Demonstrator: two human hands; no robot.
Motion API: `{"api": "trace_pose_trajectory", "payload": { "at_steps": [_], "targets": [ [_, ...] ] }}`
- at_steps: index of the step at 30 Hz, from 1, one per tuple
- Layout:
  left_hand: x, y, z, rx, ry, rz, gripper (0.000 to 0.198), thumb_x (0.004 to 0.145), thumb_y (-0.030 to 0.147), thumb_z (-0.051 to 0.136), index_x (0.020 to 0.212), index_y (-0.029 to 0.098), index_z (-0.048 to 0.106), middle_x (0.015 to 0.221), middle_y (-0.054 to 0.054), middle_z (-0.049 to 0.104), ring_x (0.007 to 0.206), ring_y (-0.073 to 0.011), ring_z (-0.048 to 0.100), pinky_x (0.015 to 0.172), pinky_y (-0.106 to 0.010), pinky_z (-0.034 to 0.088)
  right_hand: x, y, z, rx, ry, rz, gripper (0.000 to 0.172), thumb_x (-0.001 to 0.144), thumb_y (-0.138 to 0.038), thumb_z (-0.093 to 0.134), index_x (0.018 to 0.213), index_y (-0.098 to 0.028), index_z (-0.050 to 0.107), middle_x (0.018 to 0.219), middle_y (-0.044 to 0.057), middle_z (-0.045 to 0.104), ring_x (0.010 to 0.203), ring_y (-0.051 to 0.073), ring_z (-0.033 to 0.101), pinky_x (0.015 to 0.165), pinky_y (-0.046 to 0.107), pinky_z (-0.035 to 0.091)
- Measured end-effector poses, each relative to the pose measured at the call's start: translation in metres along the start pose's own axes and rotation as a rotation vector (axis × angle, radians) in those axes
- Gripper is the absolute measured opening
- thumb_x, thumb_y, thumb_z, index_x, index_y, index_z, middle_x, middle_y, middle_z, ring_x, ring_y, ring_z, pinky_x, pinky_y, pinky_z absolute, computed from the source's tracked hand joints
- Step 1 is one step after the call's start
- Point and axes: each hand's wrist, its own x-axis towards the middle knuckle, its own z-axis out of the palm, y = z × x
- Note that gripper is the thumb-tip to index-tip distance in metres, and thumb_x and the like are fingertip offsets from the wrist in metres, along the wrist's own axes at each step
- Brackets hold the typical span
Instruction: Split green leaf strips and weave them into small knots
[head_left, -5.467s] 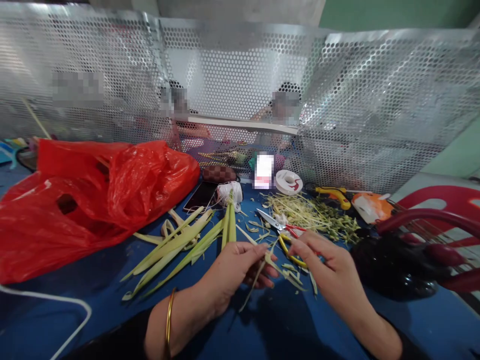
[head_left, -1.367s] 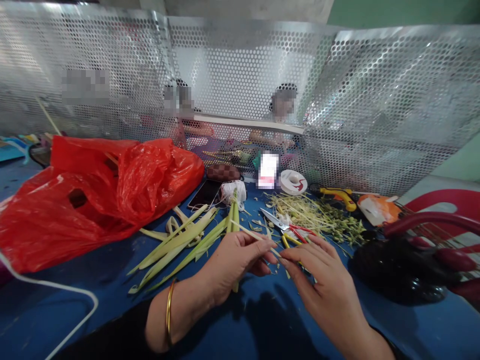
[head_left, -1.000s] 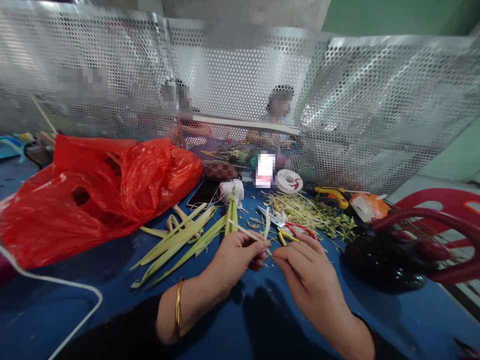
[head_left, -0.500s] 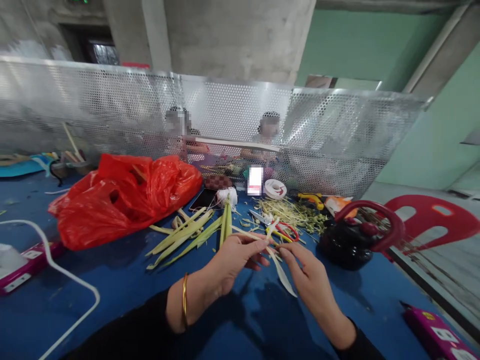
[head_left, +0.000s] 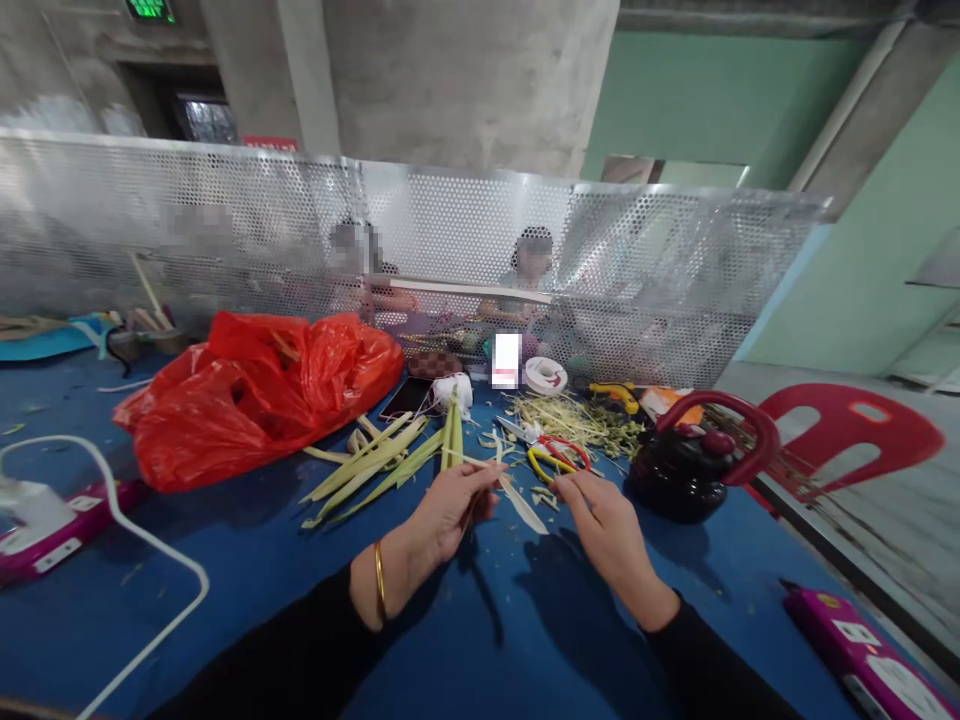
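Between the thumb and fingers of my left hand (head_left: 454, 508) are pale leaf strips (head_left: 526, 508), one pointing down to the right. To the right, apart from it, my right hand (head_left: 613, 530) is closed in a pinch; whatever its fingertips hold is too small to make out. Just beyond the hands lie scissors (head_left: 576, 450) with red and yellow handles. Long green-yellow leaves (head_left: 371, 462) are spread to the left of my left hand. Behind them sits a ball of white thread (head_left: 456, 398). Thin plant scraps (head_left: 559, 422) are heaped past the scissors.
A red plastic bag (head_left: 255, 410) fills the left side, near a white cable (head_left: 169, 572) and a purple power strip (head_left: 79, 525). At the right stand a black kettle (head_left: 675, 485) and another purple strip (head_left: 862, 650). Two people sit behind a perforated metal screen (head_left: 465, 220).
My hands have moved apart, the left going leftward with the strips. The right hand has come away from the strips. The whole view has shifted slightly.
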Motion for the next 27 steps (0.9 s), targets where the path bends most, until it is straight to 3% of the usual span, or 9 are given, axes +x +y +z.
{"api": "trace_pose_trajectory", "payload": {
  "at_steps": [6, 16, 27],
  "targets": [
    [-0.0049, -0.0004, 0.0009, -0.016, -0.037, -0.022, 0.02, 0.074, 0.026, 0.073, 0.088, 0.012, 0.069, 0.074, 0.0, 0.064, 0.051, -0.0059, 0.054, 0.047, -0.017, 0.042, -0.0035, 0.005, 0.003, -0.031, -0.011, -0.014, 0.041, 0.096, -0.044, 0.041, 0.074, -0.02, 0.065, 0.074, 0.005, 0.068, 0.077, 0.022, 0.061, 0.074, 0.03, 0.04],
    [-0.007, -0.0014, 0.0007, -0.066, -0.083, -0.077, 0.024, 0.084, 0.032, 0.063, 0.092, 0.011, 0.07, 0.077, -0.004, 0.069, 0.055, -0.0083, 0.057, 0.05, -0.017, 0.042, -0.0049, 0.0084, 0.0032, -0.055, -0.038, -0.057, 0.042, 0.097, -0.045, 0.039, 0.075, -0.02, 0.065, 0.074, 0.005, 0.068, 0.075, 0.021, 0.062, 0.073, 0.03, 0.041],
    [-0.0053, -0.0063, 0.0, -0.057, -0.094, -0.083, 0.025, 0.078, 0.034, 0.07, 0.091, 0.012, 0.069, 0.077, -0.003, 0.067, 0.056, -0.0091, 0.056, 0.052, -0.018, 0.042, -0.0042, 0.0077, 0.0029, -0.037, -0.047, -0.031, 0.044, 0.095, -0.047, 0.039, 0.07, -0.02, 0.064, 0.072, 0.005, 0.067, 0.073, 0.02, 0.062, 0.071, 0.029, 0.042]
  ]
}}
